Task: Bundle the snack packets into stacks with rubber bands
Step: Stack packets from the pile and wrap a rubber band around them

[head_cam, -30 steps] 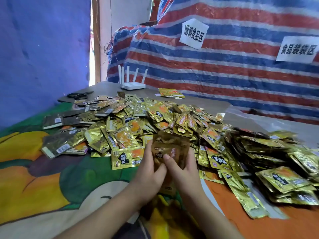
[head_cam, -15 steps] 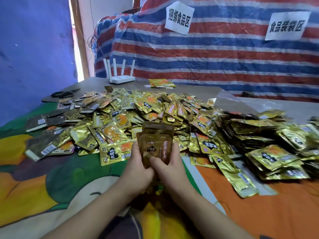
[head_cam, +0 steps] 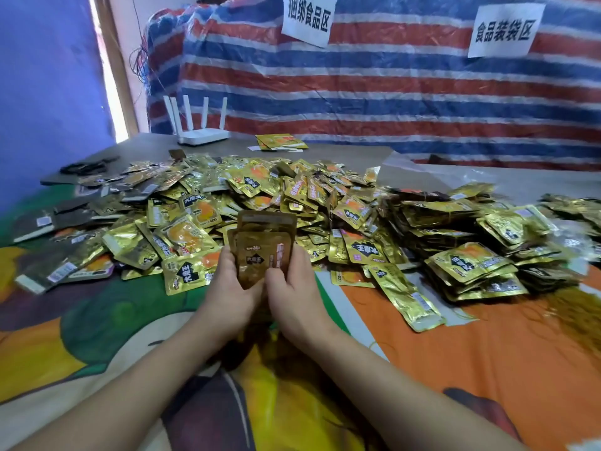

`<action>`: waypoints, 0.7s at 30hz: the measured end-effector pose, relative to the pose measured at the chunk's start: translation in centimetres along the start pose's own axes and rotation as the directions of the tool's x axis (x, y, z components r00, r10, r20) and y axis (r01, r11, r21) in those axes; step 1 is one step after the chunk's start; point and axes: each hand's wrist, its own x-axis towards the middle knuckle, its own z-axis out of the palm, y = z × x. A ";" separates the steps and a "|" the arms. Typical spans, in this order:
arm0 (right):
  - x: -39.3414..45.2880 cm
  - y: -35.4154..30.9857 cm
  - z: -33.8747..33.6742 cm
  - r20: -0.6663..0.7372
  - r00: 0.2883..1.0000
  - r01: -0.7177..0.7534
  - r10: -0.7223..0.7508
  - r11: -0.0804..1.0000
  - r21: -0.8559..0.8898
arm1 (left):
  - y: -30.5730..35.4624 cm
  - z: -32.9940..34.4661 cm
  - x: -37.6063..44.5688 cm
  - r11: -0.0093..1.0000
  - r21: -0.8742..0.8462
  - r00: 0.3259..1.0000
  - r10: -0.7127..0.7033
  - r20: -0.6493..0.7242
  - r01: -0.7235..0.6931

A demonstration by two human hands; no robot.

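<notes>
Held upright between both hands, just this side of the loose heap of gold snack packets (head_cam: 247,203): a small stack of brown packets (head_cam: 263,245), long axis standing vertical, printed faces turned toward the camera, upper edges fanned and not yet squared. Left hand (head_cam: 227,288) wrapped round the stack's left edge, fingers curled behind, thumb at the front. Right hand (head_cam: 292,284) gripping the right edge and lower corner, thumb pressed across the front face. Both equally near, sharing the hold. No rubber band to be made out on either hand or round the stack; dark rubber bands (head_cam: 86,167), as they appear, lying well apart at the far left of the table, nearer the left hand. Already bundled stacks (head_cam: 471,255) piled off to the right. Likely next: squaring the edges, then reaching for a band.
</notes>
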 end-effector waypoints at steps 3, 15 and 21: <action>0.7 -0.8 -3.2 0.036 0.999 0.045 -0.038 0.977 -0.208 | 0.1 -0.2 0.2 0.997 -0.080 1.000 -0.010 -0.001 0.010; -1.2 1.3 -15.9 0.548 0.701 0.339 0.456 0.463 -0.819 | -0.1 0.2 0.3 0.997 -0.079 0.998 0.012 0.062 -0.007; -1.3 2.3 -15.9 0.533 0.795 0.270 0.291 0.616 -0.740 | 0.0 0.1 0.3 0.998 -0.056 0.997 0.004 0.072 0.000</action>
